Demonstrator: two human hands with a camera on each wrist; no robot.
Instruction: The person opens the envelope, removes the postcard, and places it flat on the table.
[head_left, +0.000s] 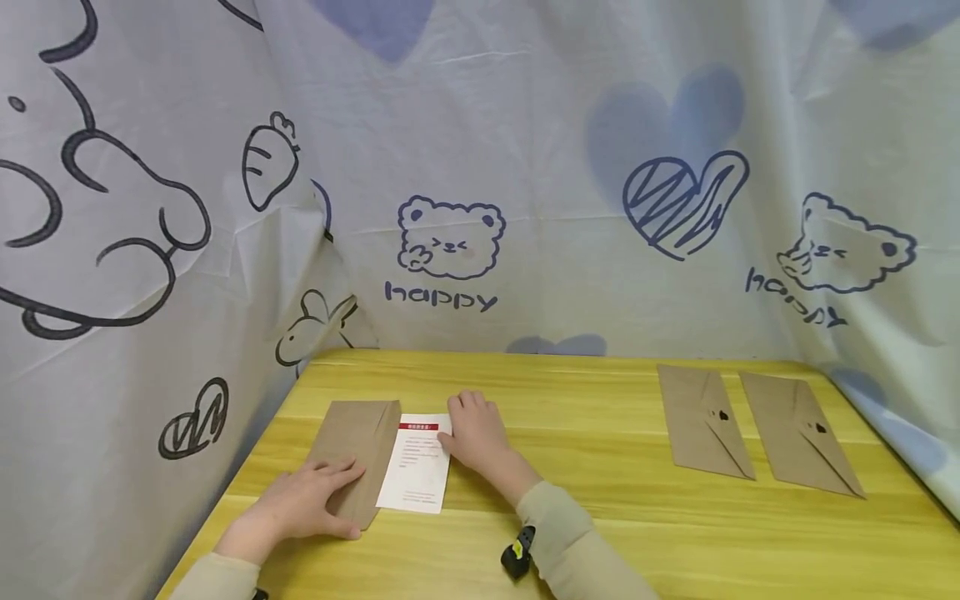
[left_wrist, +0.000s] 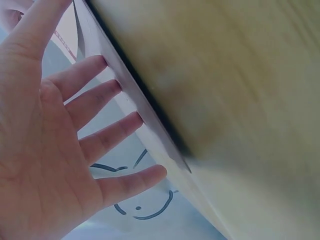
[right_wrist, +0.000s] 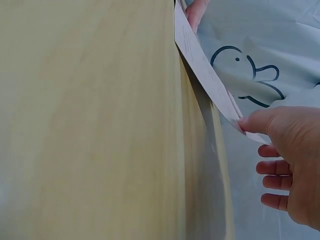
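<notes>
A brown paper envelope lies at the left of the table, under my left hand. That hand rests on it with spread fingers, and the left wrist view shows the fingertips right at the envelope's surface. Against the envelope's right side is a white printed card with a red band near its top. My right hand pinches the card at its upper right edge. In the right wrist view the thumb presses on the card's face, and the card's near end is raised off the table.
Two more brown envelopes lie side by side at the table's right, each with a small dark heart-shaped mark. A pale cloth with cartoon drawings hangs behind the wooden table and along its sides.
</notes>
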